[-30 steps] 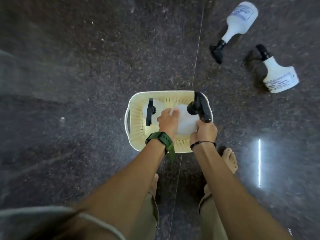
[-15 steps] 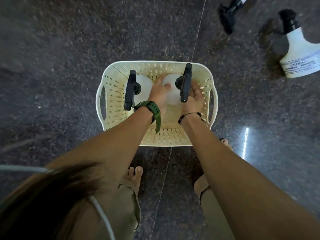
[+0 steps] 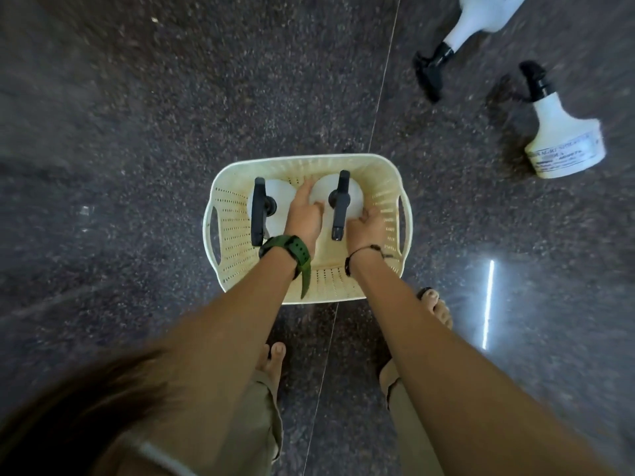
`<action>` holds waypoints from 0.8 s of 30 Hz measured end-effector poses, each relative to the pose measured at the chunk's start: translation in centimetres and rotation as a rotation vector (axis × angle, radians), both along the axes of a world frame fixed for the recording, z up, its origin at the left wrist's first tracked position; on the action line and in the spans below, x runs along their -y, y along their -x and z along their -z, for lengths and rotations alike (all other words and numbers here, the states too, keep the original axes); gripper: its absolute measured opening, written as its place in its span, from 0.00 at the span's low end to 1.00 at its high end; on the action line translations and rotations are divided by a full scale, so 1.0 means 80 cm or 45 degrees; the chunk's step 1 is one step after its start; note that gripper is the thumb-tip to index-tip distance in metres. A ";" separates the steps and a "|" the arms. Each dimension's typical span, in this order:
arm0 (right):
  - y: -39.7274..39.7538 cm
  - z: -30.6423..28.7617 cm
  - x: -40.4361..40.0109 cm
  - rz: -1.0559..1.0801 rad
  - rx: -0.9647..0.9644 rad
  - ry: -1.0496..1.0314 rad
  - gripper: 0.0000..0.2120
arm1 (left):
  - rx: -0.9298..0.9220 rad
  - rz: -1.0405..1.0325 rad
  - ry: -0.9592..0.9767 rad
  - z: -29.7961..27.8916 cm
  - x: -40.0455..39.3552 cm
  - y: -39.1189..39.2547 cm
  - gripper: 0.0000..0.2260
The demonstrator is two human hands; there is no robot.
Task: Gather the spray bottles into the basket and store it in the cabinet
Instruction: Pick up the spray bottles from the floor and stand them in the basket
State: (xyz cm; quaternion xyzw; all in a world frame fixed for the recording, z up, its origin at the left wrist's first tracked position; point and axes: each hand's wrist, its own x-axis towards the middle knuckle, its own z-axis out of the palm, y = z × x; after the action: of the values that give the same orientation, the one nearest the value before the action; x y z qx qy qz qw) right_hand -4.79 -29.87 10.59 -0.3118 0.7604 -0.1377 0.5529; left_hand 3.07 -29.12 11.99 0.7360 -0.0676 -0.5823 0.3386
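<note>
A cream perforated basket sits on the floor in front of me. Two white spray bottles with black triggers stand upright inside it: one at the left and one at the right. My left hand, with a green watch at the wrist, lies against the right bottle's left side, between the two bottles. My right hand presses its lower right side, fingers spread. Two more white spray bottles lie on the floor at the upper right, one far and one nearer.
The floor is dark speckled stone with a thin joint line running under the basket. My bare feet stand just behind the basket. A bright strip of reflected light shows at the right.
The right bottle went from tilted over the basket's right rim to upright inside, beside the first bottle. Both hands stayed on it and my right hand's fingers have spread.
</note>
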 end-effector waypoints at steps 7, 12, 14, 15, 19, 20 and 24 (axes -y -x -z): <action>0.055 -0.091 -0.021 -0.070 0.006 -0.142 0.16 | 0.073 -0.193 -0.284 -0.074 -0.041 0.049 0.13; 0.135 -0.120 0.007 0.190 0.068 -0.227 0.11 | 0.028 -0.311 -0.515 -0.128 -0.029 0.155 0.09; 0.177 -0.126 0.038 0.249 0.073 -0.290 0.12 | 0.008 -0.258 -0.512 -0.146 0.003 0.192 0.10; 0.199 -0.127 0.057 0.253 0.057 -0.291 0.15 | -0.053 -0.250 -0.483 -0.150 0.023 0.208 0.12; 0.277 -0.122 0.133 0.212 -0.099 -0.232 0.20 | -0.305 -0.235 -0.396 -0.160 0.109 0.265 0.11; 0.293 -0.119 0.151 0.210 -0.125 -0.217 0.18 | -0.339 -0.219 -0.382 -0.160 0.128 0.276 0.09; 0.335 -0.100 0.219 0.215 -0.227 -0.188 0.14 | -0.364 -0.141 -0.376 -0.140 0.188 0.307 0.07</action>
State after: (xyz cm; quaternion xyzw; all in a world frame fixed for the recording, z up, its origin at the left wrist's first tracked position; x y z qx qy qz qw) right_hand -31.56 -47.39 18.62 -0.2162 0.8380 -0.0991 0.4911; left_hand -21.51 -44.19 23.18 0.6901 0.1078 -0.6649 0.2647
